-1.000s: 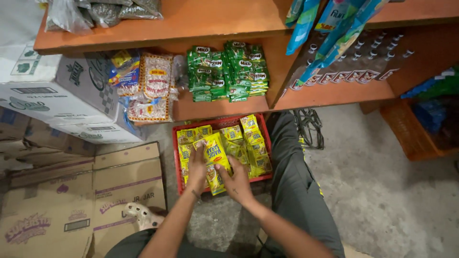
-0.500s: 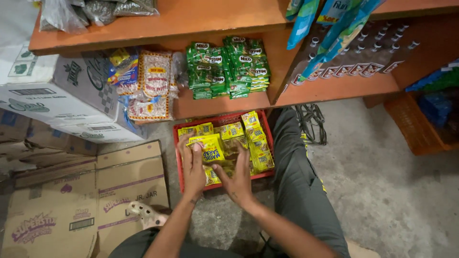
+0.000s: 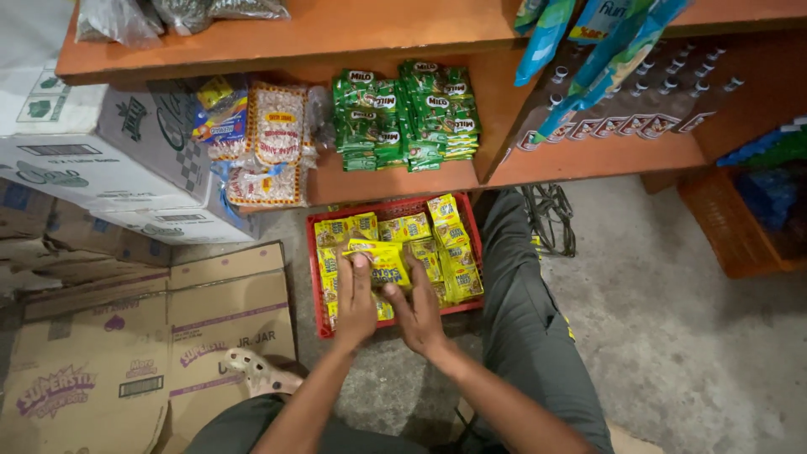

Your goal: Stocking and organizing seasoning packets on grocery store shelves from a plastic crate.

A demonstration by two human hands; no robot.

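A red plastic crate sits on the floor under the shelf, filled with several yellow sachet packs. My left hand and my right hand are together over the crate's middle. Both grip one stack of yellow sachets, lifted a little above the others. My left fingers lie along its left side, my right fingers under its lower right edge. My legs in grey trousers flank the crate.
Stacks of green sachets and bags of snacks lie on the lower orange wooden shelf. Cardboard boxes and a white carton stand at left. An orange basket is at right on the concrete floor.
Both hands have drawn closer together and shifted slightly toward me, gathering the yellow sachets into one stack held over the crate's middle.
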